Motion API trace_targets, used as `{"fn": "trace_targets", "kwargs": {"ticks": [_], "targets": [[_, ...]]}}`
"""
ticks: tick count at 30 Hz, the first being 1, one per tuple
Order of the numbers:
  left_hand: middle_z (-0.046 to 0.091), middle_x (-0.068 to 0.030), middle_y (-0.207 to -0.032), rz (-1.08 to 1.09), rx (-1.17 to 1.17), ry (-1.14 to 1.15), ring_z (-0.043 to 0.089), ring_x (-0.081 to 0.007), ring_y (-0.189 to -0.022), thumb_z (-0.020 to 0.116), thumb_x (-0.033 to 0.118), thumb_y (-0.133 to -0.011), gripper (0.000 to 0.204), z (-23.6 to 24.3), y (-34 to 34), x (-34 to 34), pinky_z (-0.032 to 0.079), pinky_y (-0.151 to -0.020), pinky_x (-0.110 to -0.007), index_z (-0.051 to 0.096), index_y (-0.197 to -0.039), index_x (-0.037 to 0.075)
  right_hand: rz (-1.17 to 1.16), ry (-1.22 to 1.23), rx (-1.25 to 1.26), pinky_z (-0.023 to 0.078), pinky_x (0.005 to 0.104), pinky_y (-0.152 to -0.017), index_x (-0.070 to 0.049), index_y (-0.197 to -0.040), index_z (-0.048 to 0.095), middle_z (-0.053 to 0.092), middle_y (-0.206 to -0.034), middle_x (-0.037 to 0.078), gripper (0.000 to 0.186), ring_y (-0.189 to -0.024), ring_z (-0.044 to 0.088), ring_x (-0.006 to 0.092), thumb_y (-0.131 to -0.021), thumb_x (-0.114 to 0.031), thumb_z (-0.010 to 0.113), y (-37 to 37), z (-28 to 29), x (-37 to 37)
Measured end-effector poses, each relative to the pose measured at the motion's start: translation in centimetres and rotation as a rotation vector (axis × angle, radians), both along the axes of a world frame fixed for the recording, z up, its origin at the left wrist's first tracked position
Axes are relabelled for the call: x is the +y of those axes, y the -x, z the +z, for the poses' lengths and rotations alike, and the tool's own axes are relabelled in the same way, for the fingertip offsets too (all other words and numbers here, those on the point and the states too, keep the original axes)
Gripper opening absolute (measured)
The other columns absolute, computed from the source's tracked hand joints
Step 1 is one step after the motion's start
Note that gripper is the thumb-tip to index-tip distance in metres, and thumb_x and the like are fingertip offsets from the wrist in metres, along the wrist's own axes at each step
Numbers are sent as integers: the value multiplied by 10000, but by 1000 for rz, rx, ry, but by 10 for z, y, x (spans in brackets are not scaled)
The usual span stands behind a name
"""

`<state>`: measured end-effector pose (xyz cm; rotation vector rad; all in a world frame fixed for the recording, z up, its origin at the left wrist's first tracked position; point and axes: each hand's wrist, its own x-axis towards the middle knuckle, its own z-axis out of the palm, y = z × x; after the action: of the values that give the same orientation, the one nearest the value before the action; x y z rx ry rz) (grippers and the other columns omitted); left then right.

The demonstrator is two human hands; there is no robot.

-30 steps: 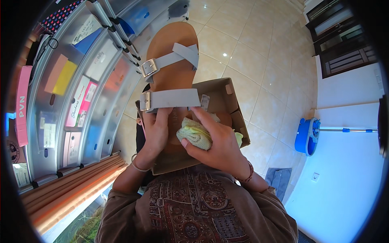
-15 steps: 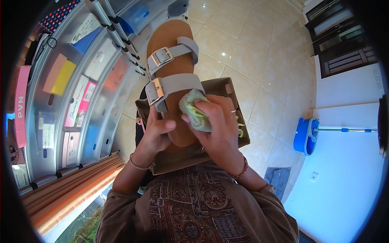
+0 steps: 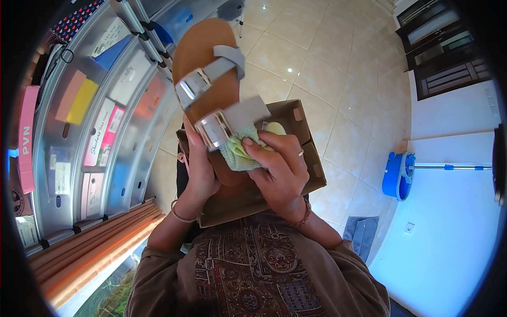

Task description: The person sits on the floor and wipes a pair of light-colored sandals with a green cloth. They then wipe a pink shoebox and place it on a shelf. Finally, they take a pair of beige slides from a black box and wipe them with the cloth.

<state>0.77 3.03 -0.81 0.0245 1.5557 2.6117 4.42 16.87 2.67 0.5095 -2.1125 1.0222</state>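
While the toe end of the sandal [image 3: 214, 100] shows plainly, its heel is partly covered by the left hand [image 3: 199, 169] and the cloth [image 3: 236, 156], and its underside is turned out of view. The lower strap [image 3: 247, 115] is blurred, and glare washes over both buckles. Much of the inside of the carton [image 3: 237, 212] is hidden behind the sandal and the hands, and the picture's dark round rim cuts off the shelves [image 3: 79, 132] at the left.

The sandal is held tilted, with its heel over the carton and its toe pointing away beyond it. The left fingers are closed on its left edge near the heel, just below the lower buckle [image 3: 213, 129]; their tips pass out of sight, so how far they reach under the sole I cannot tell. The right hand [image 3: 282, 171] has its fingers bent and pinching the bunched cloth, which lies beside the lower buckle, below the strap. A pale yellow-green patch past the right knuckles may be more of the cloth.

On the shelves, a pink box [image 3: 26, 140] carries white capitals, and a white box [image 3: 99, 137] has dark lettering; smaller labels are too fine to read.
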Motion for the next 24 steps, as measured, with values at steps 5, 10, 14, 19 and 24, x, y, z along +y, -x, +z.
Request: {"fn": "trace_targets", "kwargs": {"ticks": [5,10,14,19,24], "targets": [[448,-147,-1411,-38,138,-45,575,-260,-1182,343,752,-917,926,-55,-10,-26,480,-999,-382,161,-1514,68,63,-80,-63,520,378,-814,-92,-1071,720,605,-1111,143,450,-995,605,304,-628,-21,759,-8,6,-7],[447,-185,-1423,-140,53,-367,506,-295,-1259,375,821,-844,1018,-68,-13,-39,424,-1057,-428,251,-1500,52,126,-161,-44,514,392,-870,-141,-1185,699,600,-1162,131,506,-1053,589,283,-688,-52,718,-10,-4,-5],[452,-202,-1417,-283,17,-444,472,-309,-1300,371,847,-817,1052,-59,-13,-26,391,-1094,-446,298,-1485,37,91,14,132,550,374,-727,-63,-1054,723,669,-1007,99,436,-872,641,262,-619,-51,759,-9,-5,-3],[470,-204,-1396,-387,-42,-430,486,-306,-1281,359,842,-824,1035,-53,-16,-21,400,-1082,-443,324,-1467,31,54,44,101,509,331,-641,-18,-916,707,674,-925,120,357,-778,637,261,-579,-32,823,-8,13,-4],[487,-205,-1375,-410,-51,-397,500,-303,-1263,346,837,-831,1020,-51,-21,-22,409,-1071,-441,351,-1450,25,-6,85,77,402,310,-508,18,-849,667,639,-790,131,287,-612,575,240,-619,-1,837,-3,32,-11]]}}
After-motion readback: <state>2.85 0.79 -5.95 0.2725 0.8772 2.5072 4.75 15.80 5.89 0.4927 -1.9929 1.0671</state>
